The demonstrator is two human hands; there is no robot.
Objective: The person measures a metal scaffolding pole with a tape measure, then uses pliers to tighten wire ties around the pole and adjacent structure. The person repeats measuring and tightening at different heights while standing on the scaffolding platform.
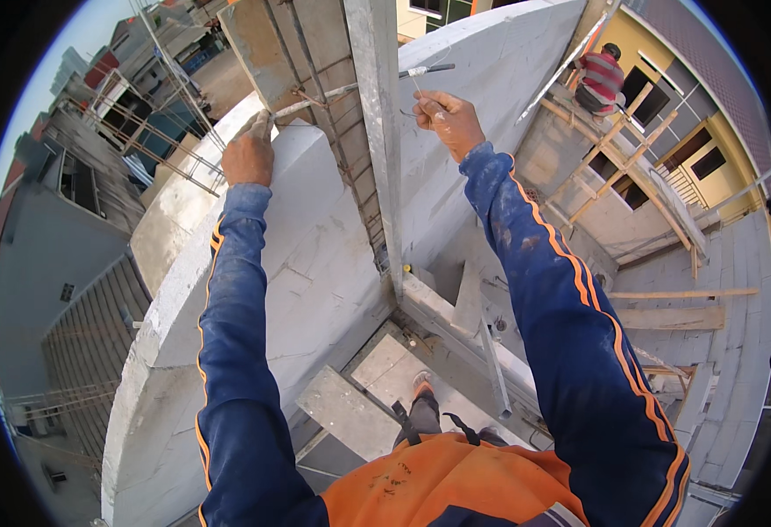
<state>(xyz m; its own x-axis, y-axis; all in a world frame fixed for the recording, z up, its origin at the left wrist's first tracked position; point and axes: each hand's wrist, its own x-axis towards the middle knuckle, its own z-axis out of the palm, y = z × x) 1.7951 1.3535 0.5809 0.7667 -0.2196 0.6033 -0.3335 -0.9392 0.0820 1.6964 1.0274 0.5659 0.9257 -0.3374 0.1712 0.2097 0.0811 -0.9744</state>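
vest: orange vest (438, 487) at the bottom edge, directly below the steel post, nearest the camera.
sleeves: 2 blue sleeves with orange stripes, dusty, rising on either side of the steel post.
foot: 1 shoe (421, 383) on a grey plank (350, 413), below the post's base.
steel post: grey upright steel post (378, 132), runs from the top edge down to a junction with a sloping beam (464, 342).
left hand: left hand (248, 156) left of the post, fingers curled shut over the top edge of the white block wall (315, 263); fingertips meet the end of a thin rod there, cannot tell if they pinch it.
rod: thin metal rod (324, 97) runs from the left hand to the post, near level, slightly rising toward the post.
right hand: right hand (447, 119) just right of the post, fingers closed, gripping thin wire (414, 88) that loops above the knuckles.
tool: slim grey tool (429, 68) pokes out right of the post, just above the right hand; cannot tell if the hand holds it.
rebar: rusty rebar cage (328, 132) left of the post, behind the rod, in front of a concrete column (263, 48).
far wall: white curved wall (500, 79) right of the post, behind the right hand.
other person: person in a red striped shirt (600, 77) far right of the post, on timber scaffolding (623, 167).
background: rooftops far left of the post, yellow house (666, 97) far right.
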